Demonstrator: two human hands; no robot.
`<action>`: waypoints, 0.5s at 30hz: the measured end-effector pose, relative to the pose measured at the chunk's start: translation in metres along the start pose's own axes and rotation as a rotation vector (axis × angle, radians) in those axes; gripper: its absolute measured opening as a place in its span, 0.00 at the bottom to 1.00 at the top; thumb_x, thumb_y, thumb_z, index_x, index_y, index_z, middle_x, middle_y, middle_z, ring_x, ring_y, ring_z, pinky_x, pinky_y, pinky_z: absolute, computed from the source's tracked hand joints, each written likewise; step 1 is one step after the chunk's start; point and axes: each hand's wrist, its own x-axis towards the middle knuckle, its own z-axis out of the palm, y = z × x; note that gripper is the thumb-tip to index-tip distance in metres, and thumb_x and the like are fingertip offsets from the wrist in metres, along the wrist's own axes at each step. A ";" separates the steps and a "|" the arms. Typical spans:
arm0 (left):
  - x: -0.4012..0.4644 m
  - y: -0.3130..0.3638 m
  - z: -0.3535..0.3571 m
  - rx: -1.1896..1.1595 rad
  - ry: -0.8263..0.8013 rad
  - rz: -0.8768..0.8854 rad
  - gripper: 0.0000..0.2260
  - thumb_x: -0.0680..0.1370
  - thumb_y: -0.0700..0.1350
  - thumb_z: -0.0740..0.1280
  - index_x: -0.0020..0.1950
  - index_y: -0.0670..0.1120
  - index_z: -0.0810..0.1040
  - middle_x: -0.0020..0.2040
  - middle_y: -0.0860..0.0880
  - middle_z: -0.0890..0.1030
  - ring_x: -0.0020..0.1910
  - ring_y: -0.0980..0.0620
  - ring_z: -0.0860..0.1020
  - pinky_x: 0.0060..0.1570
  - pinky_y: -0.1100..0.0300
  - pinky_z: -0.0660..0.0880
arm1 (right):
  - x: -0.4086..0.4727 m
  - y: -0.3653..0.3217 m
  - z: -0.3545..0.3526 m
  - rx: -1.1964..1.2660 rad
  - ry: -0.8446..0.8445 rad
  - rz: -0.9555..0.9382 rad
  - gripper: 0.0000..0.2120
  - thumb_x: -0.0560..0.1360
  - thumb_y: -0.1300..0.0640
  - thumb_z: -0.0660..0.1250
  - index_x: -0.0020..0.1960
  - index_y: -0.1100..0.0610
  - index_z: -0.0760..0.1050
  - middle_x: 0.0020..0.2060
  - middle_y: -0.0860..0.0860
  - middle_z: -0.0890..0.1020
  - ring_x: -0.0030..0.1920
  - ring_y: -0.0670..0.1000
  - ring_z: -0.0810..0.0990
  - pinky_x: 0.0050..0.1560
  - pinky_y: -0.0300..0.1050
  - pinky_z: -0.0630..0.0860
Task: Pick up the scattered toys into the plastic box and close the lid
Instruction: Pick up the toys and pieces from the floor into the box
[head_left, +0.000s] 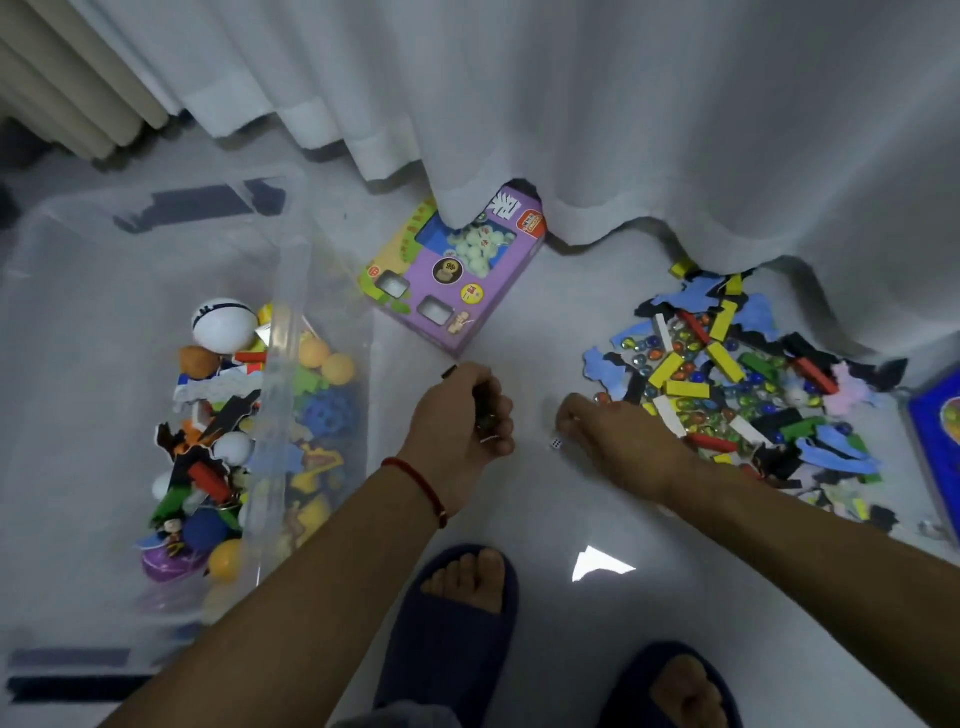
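Marbles are the chief risk, in my judgement; the heap of scattered toys (737, 395) on the right holds many glass ones among yellow, red and white blocks and blue and black foam pieces, and a careless sweep could send them rolling under the curtain (571, 130) or toward the slippers (447, 623); a small white die (556, 443) lying on the floor just beside the right hand (618, 436) could be knocked away in the same manner. A second hazard lies with the left hand (462, 415): it is loaded, and if it tips before reaching the plastic box (311, 322), small pieces may drop on the floor between box and heap; the purple game box (457, 270), half under the curtain hem, might also be overlooked.

The left hand hangs over bare floor between the box and the heap, fingers curled round a clutch of small dark pieces (what they are I cannot tell), forearm reaching forward with a red cord at the wrist; the right hand reaches to the near edge of the heap, knuckles up, fingertips bent down at the floor by the die; whether it pinches anything I cannot tell. The plastic box stands open at the left, already partly filled with balls and toys; a blue box (935, 431) sits at the far right edge.
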 end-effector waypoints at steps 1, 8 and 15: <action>-0.005 0.001 0.000 0.023 -0.011 0.007 0.09 0.78 0.44 0.60 0.39 0.44 0.73 0.30 0.46 0.73 0.27 0.49 0.69 0.28 0.59 0.66 | -0.001 -0.003 0.011 -0.120 -0.031 -0.012 0.10 0.83 0.52 0.55 0.60 0.56 0.68 0.44 0.56 0.80 0.44 0.59 0.81 0.44 0.54 0.78; -0.045 0.016 0.004 0.112 -0.102 -0.049 0.09 0.75 0.48 0.65 0.39 0.44 0.75 0.37 0.45 0.78 0.33 0.48 0.75 0.33 0.57 0.73 | 0.011 -0.020 0.038 -0.319 -0.048 0.083 0.17 0.83 0.57 0.57 0.70 0.59 0.62 0.56 0.58 0.80 0.52 0.58 0.82 0.54 0.54 0.80; -0.117 0.063 -0.044 -0.011 0.059 0.284 0.12 0.76 0.49 0.64 0.35 0.47 0.72 0.34 0.47 0.73 0.30 0.52 0.68 0.27 0.60 0.65 | -0.020 -0.129 -0.063 1.147 -0.199 0.285 0.11 0.81 0.53 0.63 0.48 0.61 0.77 0.38 0.55 0.78 0.32 0.49 0.73 0.30 0.41 0.65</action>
